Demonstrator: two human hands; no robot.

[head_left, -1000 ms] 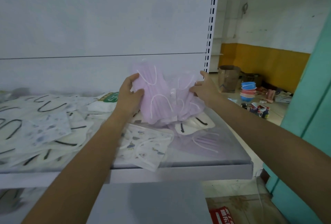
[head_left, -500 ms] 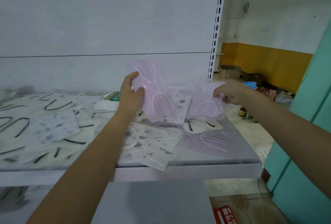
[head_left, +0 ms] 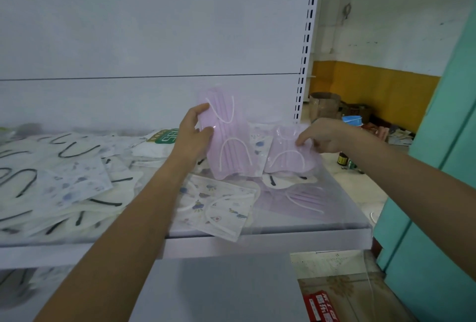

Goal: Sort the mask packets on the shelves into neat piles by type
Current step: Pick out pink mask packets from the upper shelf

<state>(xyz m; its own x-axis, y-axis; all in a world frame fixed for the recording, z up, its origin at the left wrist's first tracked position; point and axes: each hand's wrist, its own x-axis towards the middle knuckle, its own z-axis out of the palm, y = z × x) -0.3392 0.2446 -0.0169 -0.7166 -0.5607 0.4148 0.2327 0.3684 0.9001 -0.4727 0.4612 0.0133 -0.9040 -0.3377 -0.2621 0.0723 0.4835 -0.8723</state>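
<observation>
My left hand (head_left: 192,134) grips a pink mask packet (head_left: 228,141) upright above the white shelf (head_left: 270,240). Behind it shows a white printed packet (head_left: 258,145). My right hand (head_left: 322,136) pinches a second pink mask packet (head_left: 289,153) just to the right, a little lower. A third pink packet (head_left: 302,199) lies flat on the shelf near its right end. A cartoon-print packet (head_left: 219,208) lies at the front edge, overhanging it. White packets with black ear loops (head_left: 38,175) cover the left of the shelf.
A green-labelled packet (head_left: 166,137) lies behind my left hand. The slotted shelf upright (head_left: 305,51) stands at the right. A teal door (head_left: 443,167) is at the far right. Boxes, bowls and bottles litter the floor (head_left: 358,126) beyond. A lower shelf (head_left: 219,288) sits below.
My right hand pulled one pink packet away from the bunch and moved it right and down. The left hand keeps the other pink packet raised.
</observation>
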